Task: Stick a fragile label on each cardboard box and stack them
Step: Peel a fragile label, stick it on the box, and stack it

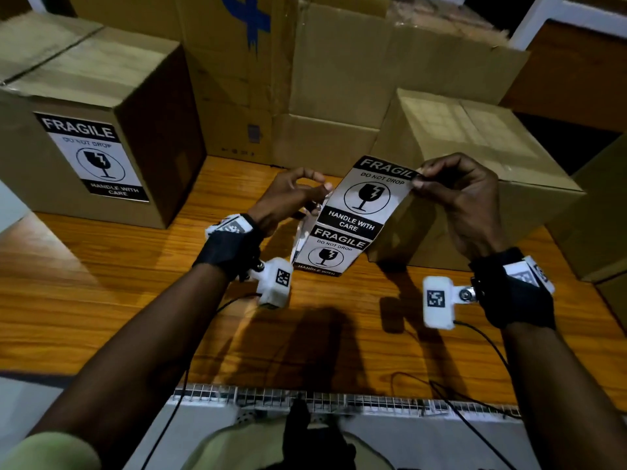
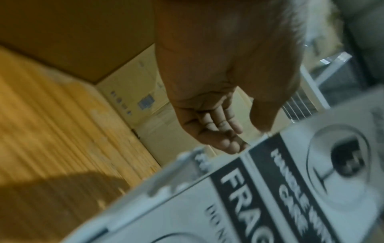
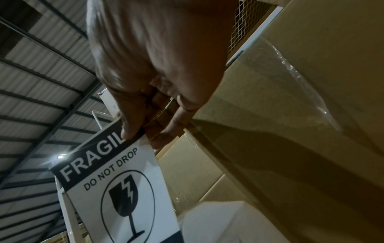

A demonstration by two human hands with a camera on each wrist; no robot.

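The label strip (image 1: pixel 349 215) hangs in the air above the counter (image 1: pixel 101 300), its long axis running from upper right down to lower left, FRAGILE headings toward the top. Two labels show whole, with the edge of a third below. The right hand (image 1: pixel 454 195) has its grip pinched on the top corner; the left hand (image 1: pixel 288 195) has its grip curled at the strip's left edge. Two closed cardboard boxes stand on the counter: the left box (image 1: pixel 101 96) labelled, the right box (image 1: pixel 475 157) plain.
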